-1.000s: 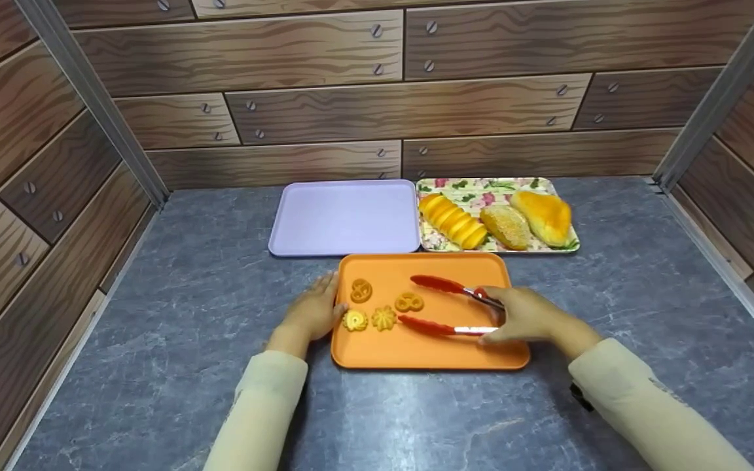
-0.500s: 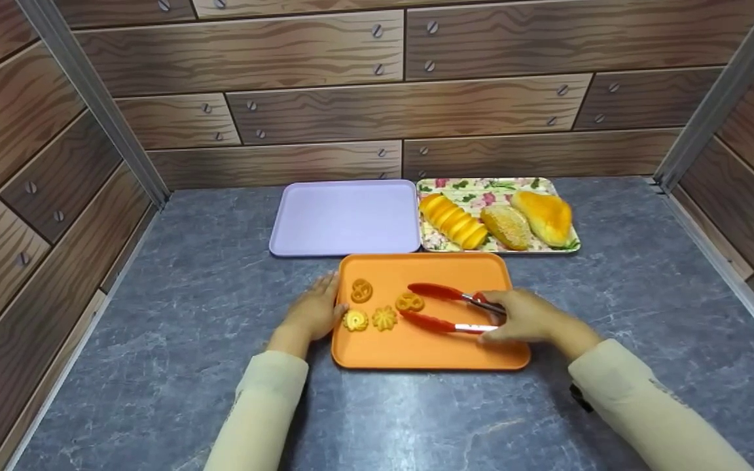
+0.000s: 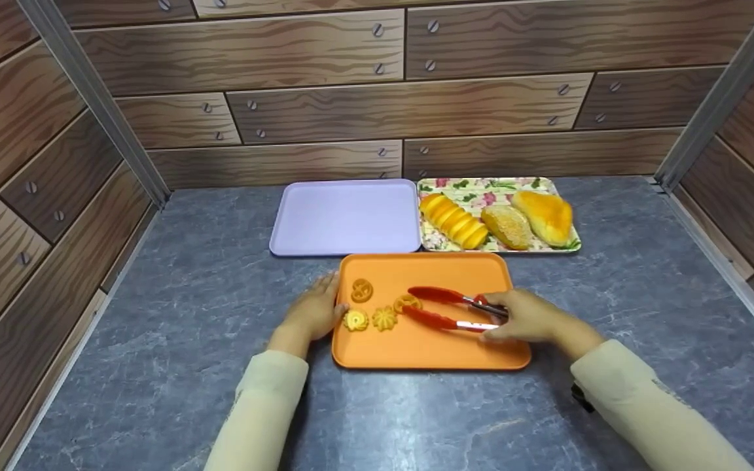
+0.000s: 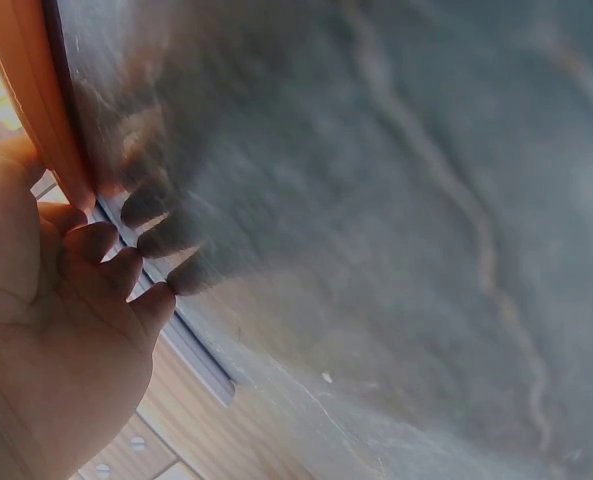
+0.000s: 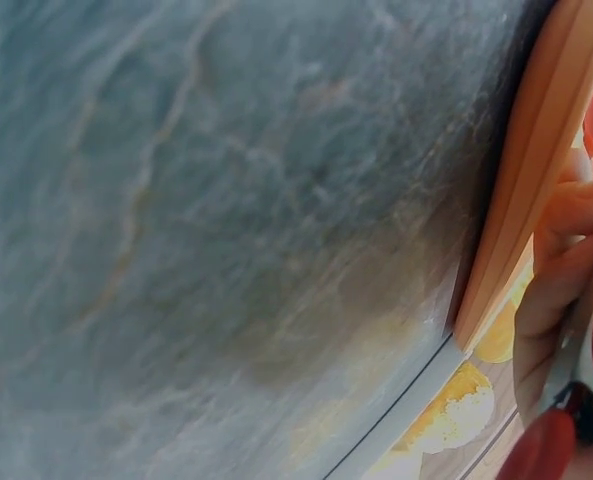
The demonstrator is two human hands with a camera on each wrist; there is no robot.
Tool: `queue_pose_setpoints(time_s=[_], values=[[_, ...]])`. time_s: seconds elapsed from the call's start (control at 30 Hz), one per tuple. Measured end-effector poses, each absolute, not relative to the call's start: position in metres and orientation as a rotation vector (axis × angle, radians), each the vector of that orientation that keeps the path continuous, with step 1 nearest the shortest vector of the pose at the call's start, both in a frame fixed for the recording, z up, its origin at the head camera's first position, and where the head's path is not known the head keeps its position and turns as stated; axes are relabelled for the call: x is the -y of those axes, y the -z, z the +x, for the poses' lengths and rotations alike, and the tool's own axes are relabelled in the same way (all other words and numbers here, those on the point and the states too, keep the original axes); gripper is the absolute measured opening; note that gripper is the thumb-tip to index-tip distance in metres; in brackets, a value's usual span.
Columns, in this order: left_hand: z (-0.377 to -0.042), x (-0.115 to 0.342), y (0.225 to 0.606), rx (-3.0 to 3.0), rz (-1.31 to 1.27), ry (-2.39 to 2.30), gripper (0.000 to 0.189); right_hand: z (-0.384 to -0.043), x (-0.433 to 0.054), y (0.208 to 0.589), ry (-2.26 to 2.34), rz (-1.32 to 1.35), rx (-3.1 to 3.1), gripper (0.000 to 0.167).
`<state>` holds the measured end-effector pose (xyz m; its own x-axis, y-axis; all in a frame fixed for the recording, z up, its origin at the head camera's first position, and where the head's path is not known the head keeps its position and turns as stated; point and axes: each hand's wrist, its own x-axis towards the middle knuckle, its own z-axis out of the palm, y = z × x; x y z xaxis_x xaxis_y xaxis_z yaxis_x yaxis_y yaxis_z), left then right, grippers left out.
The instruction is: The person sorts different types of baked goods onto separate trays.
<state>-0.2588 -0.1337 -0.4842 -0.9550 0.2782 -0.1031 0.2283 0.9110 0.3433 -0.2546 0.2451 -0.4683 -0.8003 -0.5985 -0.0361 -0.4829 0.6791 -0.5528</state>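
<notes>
In the head view my right hand [image 3: 524, 315] grips a pair of red-tipped tongs [image 3: 439, 318]. The arms of the tongs stand apart, one on either side of a pretzel-shaped cookie [image 3: 404, 302], partly hidden by the lower tip; contact is unclear. My left hand [image 3: 313, 309] holds the left edge of the orange tray [image 3: 429, 356], thumb over the rim and fingers along the outside. Also on this tray lie another pretzel-shaped cookie [image 3: 362, 290], a round cookie with a pale centre [image 3: 355, 320] and a flower-shaped cookie [image 3: 385, 318].
Behind the orange tray stands a lilac tray [image 3: 347, 219]. Right of it, a floral tray [image 3: 475, 190] bears a ridged roll [image 3: 453, 221], a seeded bun [image 3: 506, 227] and a glossy bread [image 3: 545, 218]. Wood-patterned walls [image 3: 324, 108] enclose the grey table [image 3: 207, 294].
The tips of the tongs have drawn closer together around the pretzel-shaped cookie, the lower one now covering part of it. My left hand and the trays have stayed in place.
</notes>
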Motion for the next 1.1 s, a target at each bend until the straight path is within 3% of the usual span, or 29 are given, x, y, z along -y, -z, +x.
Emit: queue_pose_setpoints(time_s=[0.37,0.8,1.1], values=[[-0.259,0.133,0.485,-2.921,0.371,-0.495,0.062,-0.255,-0.247,0.471,0.814,-0.879,-2.682,0.047],[-0.26,0.134,0.485,-2.907,0.371,-0.485,0.063,-0.259,-0.244,0.469,0.892,-0.811,-2.706,0.033],[-0.26,0.134,0.486,-2.909,0.373,-0.504,0.064,-0.269,-0.235,0.457,1.001,-0.655,-2.7,0.033]])
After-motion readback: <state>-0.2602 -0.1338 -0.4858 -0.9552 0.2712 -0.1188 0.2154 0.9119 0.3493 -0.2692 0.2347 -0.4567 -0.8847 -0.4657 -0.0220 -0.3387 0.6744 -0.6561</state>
